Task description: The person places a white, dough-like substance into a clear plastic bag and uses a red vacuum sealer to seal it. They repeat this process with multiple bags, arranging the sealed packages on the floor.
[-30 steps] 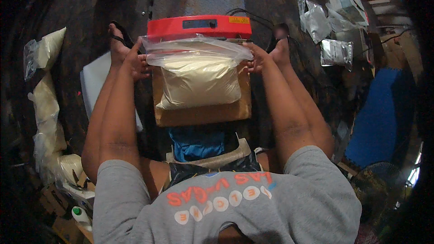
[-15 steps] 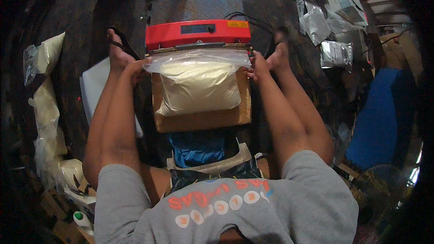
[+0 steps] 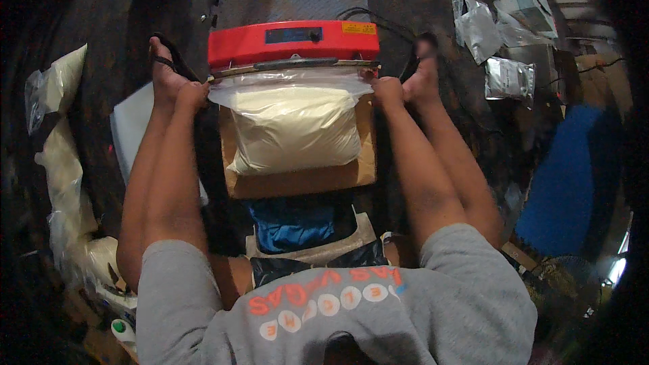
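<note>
Left hand (image 3: 193,93) is curled at the left end of the clear top of a plastic bag (image 3: 294,128); right hand (image 3: 388,92) is curled at the opposite end. The exact grip of each is obscured. The bag, filled with pale yellow contents, lies on a cardboard box (image 3: 304,188), its top against the front of a red machine (image 3: 236,44). Similar filled bags (image 3: 64,169) lie at left; a silver pouch (image 3: 509,80) and a blue mat (image 3: 564,176) lie at right.
</note>
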{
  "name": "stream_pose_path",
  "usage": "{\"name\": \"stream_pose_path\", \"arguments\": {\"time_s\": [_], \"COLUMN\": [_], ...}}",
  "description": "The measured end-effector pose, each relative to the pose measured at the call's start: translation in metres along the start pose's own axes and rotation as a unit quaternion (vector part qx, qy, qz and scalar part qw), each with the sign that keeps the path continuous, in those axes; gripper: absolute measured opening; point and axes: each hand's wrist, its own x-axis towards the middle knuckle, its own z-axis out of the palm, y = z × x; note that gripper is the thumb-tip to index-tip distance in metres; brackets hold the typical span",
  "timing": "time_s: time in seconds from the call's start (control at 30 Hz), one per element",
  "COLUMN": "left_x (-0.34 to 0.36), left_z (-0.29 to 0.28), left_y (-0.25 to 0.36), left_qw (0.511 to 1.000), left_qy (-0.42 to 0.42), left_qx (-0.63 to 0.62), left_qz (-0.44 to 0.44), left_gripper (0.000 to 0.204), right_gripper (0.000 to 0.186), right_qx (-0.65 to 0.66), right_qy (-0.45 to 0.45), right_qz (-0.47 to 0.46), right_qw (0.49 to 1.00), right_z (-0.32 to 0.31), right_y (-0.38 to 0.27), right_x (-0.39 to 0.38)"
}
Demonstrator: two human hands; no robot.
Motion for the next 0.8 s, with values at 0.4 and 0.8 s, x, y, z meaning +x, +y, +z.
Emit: {"name": "stream_pose_path", "arguments": {"time_s": [0.4, 0.8], "left_x": [-0.152, -0.177], "left_z": [0.131, 0.174], "left_y": [-0.081, -0.076], "left_qw": [0.670, 0.647], "left_qy": [0.306, 0.241], "left_qx": [0.206, 0.378], "left_qz": [0.645, 0.616], "left_gripper": [0.038, 0.042], "right_gripper": [0.033, 0.028], "right_qx": [0.138, -0.116], "right_qy": [0.148, -0.104], "right_qz": [-0.414, -0.280], "right_qw": [0.887, 0.947], "right_z": [-0.040, -0.026], "right_y": [-0.130, -0.165], "right_x": [-0.057, -0.083]}}
